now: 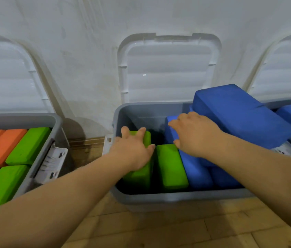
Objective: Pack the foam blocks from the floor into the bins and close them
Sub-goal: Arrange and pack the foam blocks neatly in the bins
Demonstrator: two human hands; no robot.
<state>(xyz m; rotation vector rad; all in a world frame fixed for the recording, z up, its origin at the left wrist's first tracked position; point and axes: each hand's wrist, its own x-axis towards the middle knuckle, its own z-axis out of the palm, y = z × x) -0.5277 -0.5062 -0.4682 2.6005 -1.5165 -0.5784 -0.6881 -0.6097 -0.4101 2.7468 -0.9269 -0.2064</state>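
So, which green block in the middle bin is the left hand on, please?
The left green block, nearest the bin wall; the left hand lies on it, not on the right green block.

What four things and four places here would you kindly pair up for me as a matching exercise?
Things:
1. left hand
2. right hand
3. orange block
4. white lid

Places:
A. leans against the wall behind the middle bin
B. rests on a blue block
C. lies in the left bin
D. rests on a green block

Pairs: 1-D, 2-B, 3-C, 4-A
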